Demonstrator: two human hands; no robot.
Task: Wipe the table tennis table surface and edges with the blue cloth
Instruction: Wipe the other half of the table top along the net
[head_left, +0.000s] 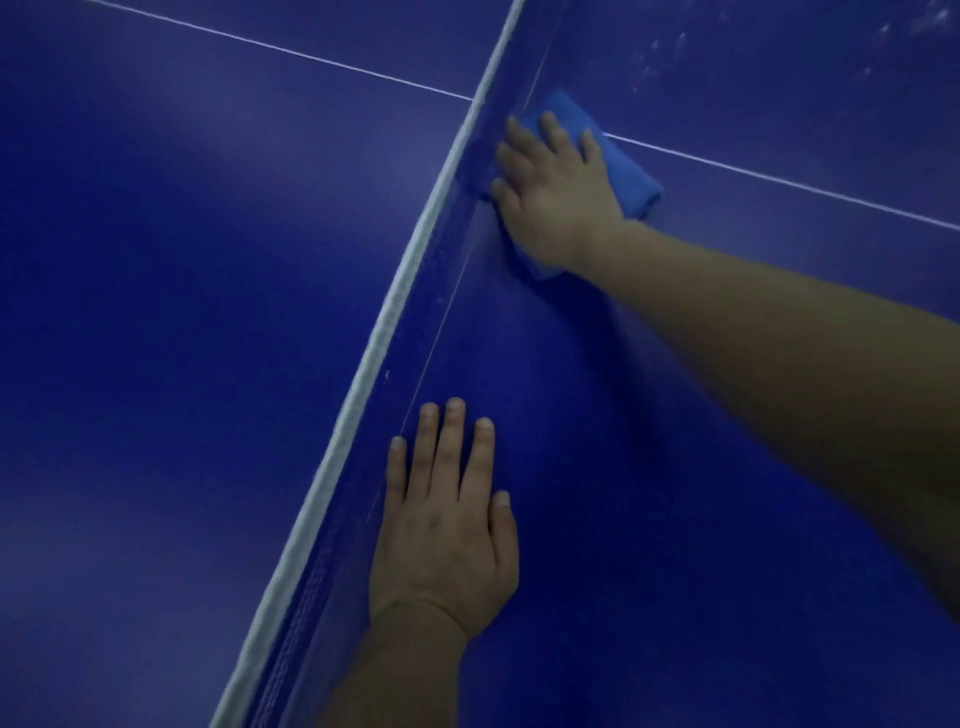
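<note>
Right hand (556, 192), fingers spread flat, presses the folded blue cloth (631, 176) onto the table tennis table (727, 415) against the net (415, 270), over the white centre line (779, 179). Left hand (447, 525) rests flat, fingers straight and close together, beside the net's base.

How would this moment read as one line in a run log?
step: wiping by net | right hand: presses cloth on table | left hand: flat on table
</note>
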